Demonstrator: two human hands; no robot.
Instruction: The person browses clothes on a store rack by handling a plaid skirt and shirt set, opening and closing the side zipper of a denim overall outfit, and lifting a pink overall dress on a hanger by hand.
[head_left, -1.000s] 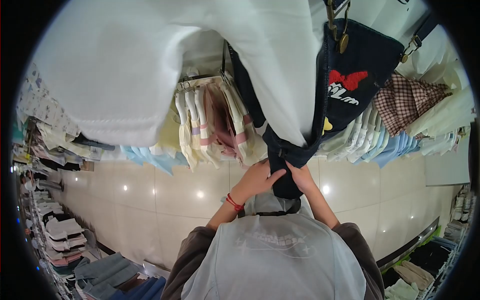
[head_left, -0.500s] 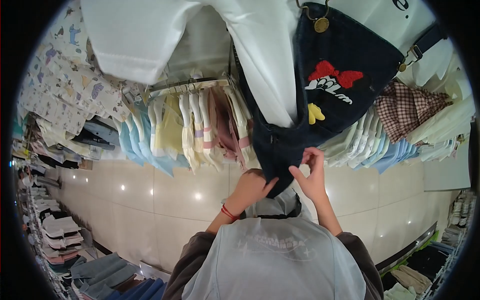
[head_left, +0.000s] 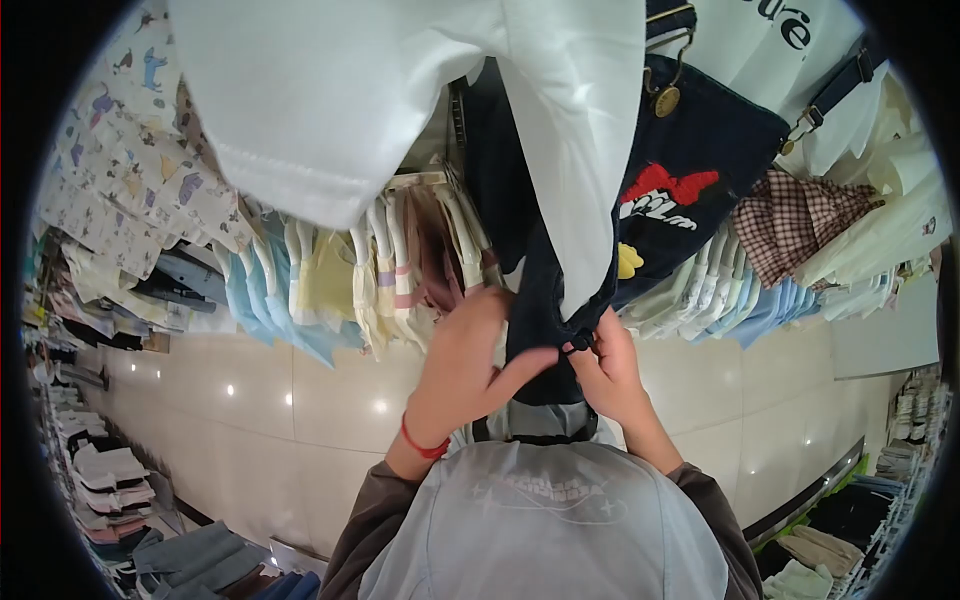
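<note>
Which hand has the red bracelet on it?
The left hand: the red bracelet circles its wrist, while the right hand has a bare wrist.
</note>
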